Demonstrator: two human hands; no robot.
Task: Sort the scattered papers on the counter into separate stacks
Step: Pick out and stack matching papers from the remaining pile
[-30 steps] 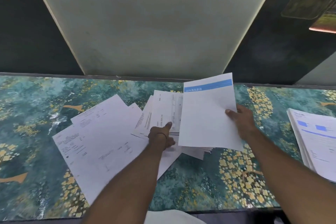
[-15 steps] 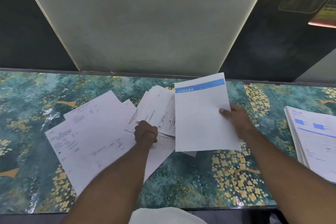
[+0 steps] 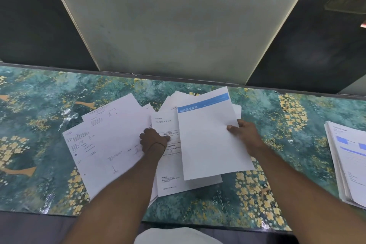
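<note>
Teal counter [image 3: 293, 156] with yellow flower pattern, pale panel [image 3: 178, 25] behind it. Scattered papers [image 3: 111, 140] fanned and overlapping at counter's centre. Left hand [image 3: 153, 140] on pile, fingers curled, thumb clamped down on printed sheet [image 3: 168, 174]. Right hand [image 3: 245, 134] pinches right edge of blue-header sheet [image 3: 210, 140], thumb on top, sheet raised over pile. Separate stack [image 3: 350, 160] with blue markings at counter's far right, well apart from pile.
</note>
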